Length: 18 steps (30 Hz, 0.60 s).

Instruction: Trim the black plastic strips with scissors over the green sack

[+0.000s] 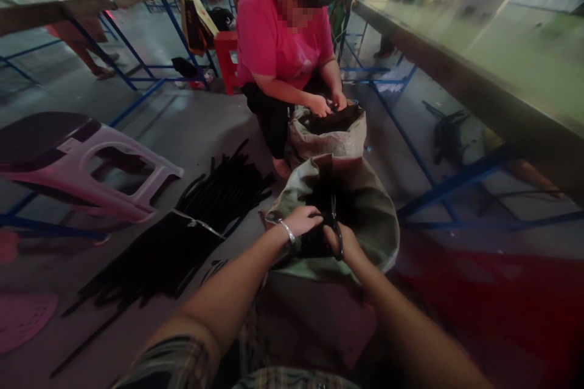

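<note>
— Left hand (301, 220)?

— Closed, curled over a bunch of black strips (310, 244), a silver bangle (287, 231) around the wrist.

— And the right hand (343, 240)?

— Closed as well, gripping the looped handles of black-handled scissors (338, 242), blades pointing up, right against that same bunch.

— Where, exactly, that bunch?

— At the mouth of a green woven sack (369, 225), directly under both hands, on a concrete floor (201, 127).

— Anything just beside the sack?

— On the left, a long spread of more black strips (155, 261), flat on the floor, touching the sack's edge or nearly so. Beyond those, a pink-and-white plastic stool (77, 158) on its side.

— Straight ahead?

— A co-worker (283, 42) in a pink T-shirt, squatting, the co-worker's hands (322, 106) down at a second, paler woven sack (328, 143) with dark contents.

— Farther off?

— Blue metal table legs (404, 134), a long table edge (456, 82) along the right, and a red plastic stool (225, 58) behind the co-worker.
</note>
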Each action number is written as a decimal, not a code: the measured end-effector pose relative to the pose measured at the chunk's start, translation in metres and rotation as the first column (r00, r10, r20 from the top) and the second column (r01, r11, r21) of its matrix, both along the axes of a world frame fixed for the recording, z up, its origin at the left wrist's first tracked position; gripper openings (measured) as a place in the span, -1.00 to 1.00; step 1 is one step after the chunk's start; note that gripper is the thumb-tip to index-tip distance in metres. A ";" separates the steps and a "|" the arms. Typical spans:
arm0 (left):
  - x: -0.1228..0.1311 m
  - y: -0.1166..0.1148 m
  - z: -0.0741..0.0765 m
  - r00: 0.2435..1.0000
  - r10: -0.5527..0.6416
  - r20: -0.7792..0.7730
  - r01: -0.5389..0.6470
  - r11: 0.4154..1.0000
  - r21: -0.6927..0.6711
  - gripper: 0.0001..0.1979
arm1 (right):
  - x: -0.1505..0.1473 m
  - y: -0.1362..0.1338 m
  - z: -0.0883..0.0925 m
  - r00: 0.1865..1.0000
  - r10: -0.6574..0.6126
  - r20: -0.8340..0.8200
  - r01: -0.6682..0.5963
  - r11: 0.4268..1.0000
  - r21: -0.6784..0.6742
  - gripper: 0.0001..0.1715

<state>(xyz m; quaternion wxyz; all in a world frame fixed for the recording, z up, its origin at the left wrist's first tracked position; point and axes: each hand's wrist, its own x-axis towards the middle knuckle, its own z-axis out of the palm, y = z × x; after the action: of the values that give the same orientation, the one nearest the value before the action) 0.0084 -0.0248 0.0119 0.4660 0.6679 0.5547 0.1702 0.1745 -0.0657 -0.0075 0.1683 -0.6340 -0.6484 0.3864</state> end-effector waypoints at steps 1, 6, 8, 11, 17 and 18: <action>-0.001 0.001 0.000 1.000 -0.004 -0.002 0.004 1.000 0.015 -0.70 | 0.002 0.002 0.005 0.999 0.001 0.033 -0.001 1.000 -0.004 -0.65; -0.006 0.006 -0.005 0.999 -0.029 -0.020 0.030 0.999 0.046 -0.68 | 0.012 0.009 0.027 0.958 0.073 0.279 -0.076 0.997 0.000 -0.65; -0.007 0.008 -0.008 0.999 -0.016 -0.036 0.018 0.997 0.074 -0.70 | 0.015 0.012 0.031 0.948 0.109 0.300 -0.113 0.994 -0.005 -0.72; -0.009 0.011 -0.011 1.000 -0.014 -0.023 0.016 0.994 0.110 -0.71 | 0.017 0.021 0.027 0.967 0.130 0.219 -0.128 0.992 -0.022 -0.82; -0.013 0.021 -0.009 1.000 -0.015 0.023 0.011 0.991 0.135 -0.67 | 0.027 0.046 0.010 0.995 0.089 0.046 -0.088 0.996 -0.021 -0.78; -0.013 0.024 -0.010 1.000 -0.002 0.026 -0.002 0.988 0.152 -0.67 | 0.028 0.050 0.008 0.997 0.077 0.031 -0.077 0.997 -0.024 -0.76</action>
<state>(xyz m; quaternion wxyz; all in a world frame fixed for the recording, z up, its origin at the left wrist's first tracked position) -0.0051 -0.0009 0.0023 0.4210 0.6992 0.5340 0.2206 0.2023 -0.0161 0.0004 0.1359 -0.6164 -0.6706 0.3898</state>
